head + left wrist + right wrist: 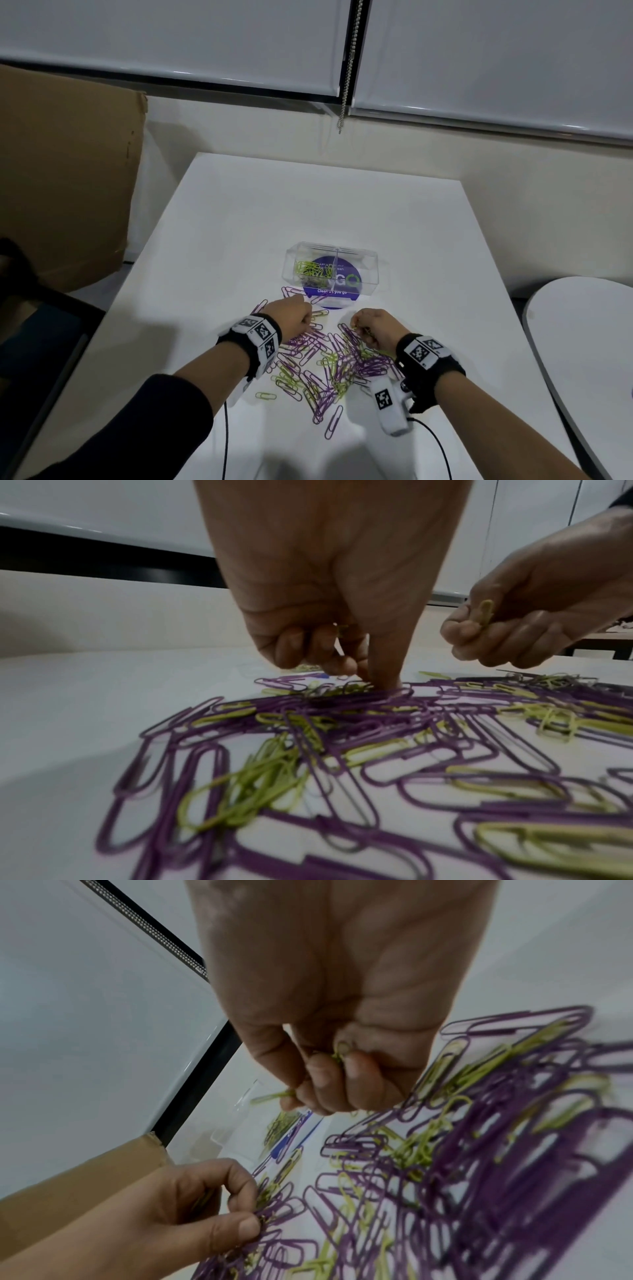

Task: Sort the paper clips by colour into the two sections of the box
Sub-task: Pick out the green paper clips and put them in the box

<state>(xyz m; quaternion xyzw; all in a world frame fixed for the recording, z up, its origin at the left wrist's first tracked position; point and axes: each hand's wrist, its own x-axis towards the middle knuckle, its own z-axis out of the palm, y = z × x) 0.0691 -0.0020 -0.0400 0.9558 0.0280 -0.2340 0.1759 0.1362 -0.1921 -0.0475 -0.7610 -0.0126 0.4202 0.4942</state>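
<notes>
Paper clips: a mixed pile of purple and yellow-green paper clips [329,363] is lying on the white table [239,212], just in front of your two hands and reaching back between your wrists.
Box: the clear two-section box [334,270] is sitting beyond the pile, near it, on a round purple sticker [346,301]. Its left section is holding a heap of yellow-green clips [313,269]; its right section is showing only the sticker through the plastic.
Stray clips: a few purple clips [291,293] are lying just in front of the box's left end.
Your right hand: your right hand [371,325] is hovering over the far right edge of the pile, fingers curled around a small bunch of yellow-green clips [341,1049].
Right wrist view: one clip end is sticking out past your fingertips [308,1096], which the head view is not resolving.
Left wrist view: a loop of a held clip [484,612] is poking up above your right fist.
Your left hand: your left hand [291,317] is reaching down into the far left edge of the pile.
Left grip: thumb [240,1229] and index finger are pinching at clips in the pile; the other fingers are curled in. The head view is hiding this behind your knuckles.
Surroundings: a cardboard sheet [65,178] is leaning at the left; roller blinds [171,37] are hanging behind the table.
</notes>
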